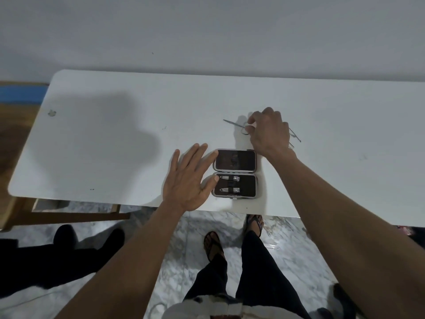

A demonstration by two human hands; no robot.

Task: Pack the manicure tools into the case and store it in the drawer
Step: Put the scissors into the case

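Observation:
A small dark manicure case (235,173) lies open near the front edge of the white table (115,139). Two nail clippers (230,184) sit in its near half; the far half looks empty. My left hand (186,180) is spread flat beside the case, fingertips touching its left edge. My right hand (268,130) is behind the case, fingers pinching the ring handles of small scissors (233,123), whose thin blades point left on the table. More thin metal tools (295,137) stick out from under the right side of that hand.
A wall stands right behind the table. A wooden drawer frame (76,209) shows under the table's front left. My legs and sandalled feet (213,246) stand on a marble floor below the table edge.

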